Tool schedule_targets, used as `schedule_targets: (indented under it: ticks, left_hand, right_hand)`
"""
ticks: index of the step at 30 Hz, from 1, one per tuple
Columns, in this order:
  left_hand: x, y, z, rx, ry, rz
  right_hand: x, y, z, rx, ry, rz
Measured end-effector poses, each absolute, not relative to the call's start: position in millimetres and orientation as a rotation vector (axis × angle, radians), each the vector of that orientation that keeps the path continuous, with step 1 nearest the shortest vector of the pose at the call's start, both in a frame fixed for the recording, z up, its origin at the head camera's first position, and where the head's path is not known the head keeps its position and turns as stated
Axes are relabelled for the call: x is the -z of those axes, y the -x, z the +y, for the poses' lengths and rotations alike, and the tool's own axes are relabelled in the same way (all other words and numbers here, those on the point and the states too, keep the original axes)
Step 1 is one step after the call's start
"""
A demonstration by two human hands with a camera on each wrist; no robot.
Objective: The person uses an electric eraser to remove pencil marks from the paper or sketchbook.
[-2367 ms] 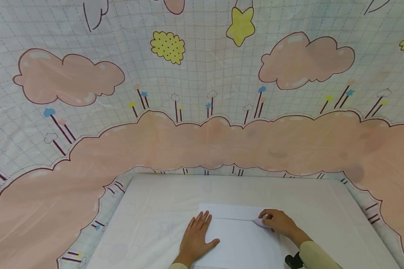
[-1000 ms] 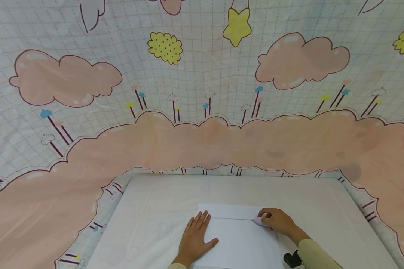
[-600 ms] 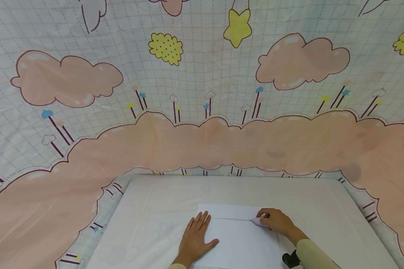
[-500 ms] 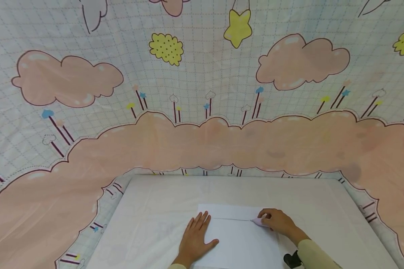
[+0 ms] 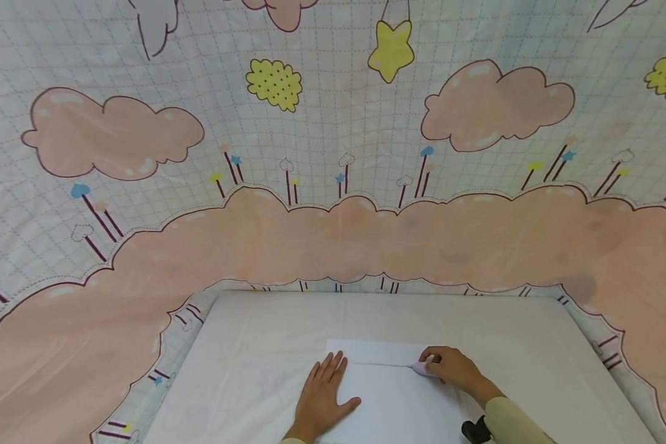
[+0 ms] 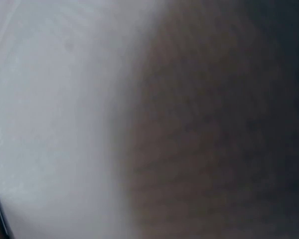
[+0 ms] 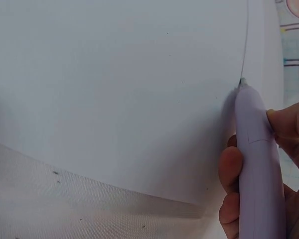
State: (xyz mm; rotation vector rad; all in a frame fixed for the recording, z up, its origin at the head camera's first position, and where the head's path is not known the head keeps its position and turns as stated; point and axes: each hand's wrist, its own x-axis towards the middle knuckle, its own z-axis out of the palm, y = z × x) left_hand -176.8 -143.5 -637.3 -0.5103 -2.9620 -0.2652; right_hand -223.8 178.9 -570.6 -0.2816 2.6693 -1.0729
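Observation:
A white sheet of paper (image 5: 399,407) lies on the white-covered table. My left hand (image 5: 323,394) rests flat on its left side, fingers straight and thumb spread. In the left wrist view that hand (image 6: 209,139) is a dark blur beside pale paper. Between thumb and fingers my right hand (image 5: 456,369) grips a thick lavender pen-shaped tool (image 7: 261,174) with a small pale tip. The tip meets a thin dark line (image 5: 377,364) that crosses the upper part of the sheet from near my left fingertips. The right palm is partly hidden behind the tool.
A black rounded object (image 5: 476,430) sits by the right sleeve (image 5: 516,422). The white table (image 5: 244,345) spreads around the sheet. Behind it hangs a cloth backdrop (image 5: 333,240) printed with clouds and stars.
My right hand and the lavender tool have shifted slightly left along the line. The left hand stays in place on the paper. The head view has tipped up slightly.

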Motion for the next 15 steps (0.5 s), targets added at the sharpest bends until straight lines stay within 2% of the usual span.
schedule_targets:
  ticks: [15]
  left_hand:
    - [635.2, 176.0, -143.6, 0.288, 0.514, -2.960]
  right_hand:
    - [573.1, 222.3, 195.8, 1.032, 0.261, 2.697]
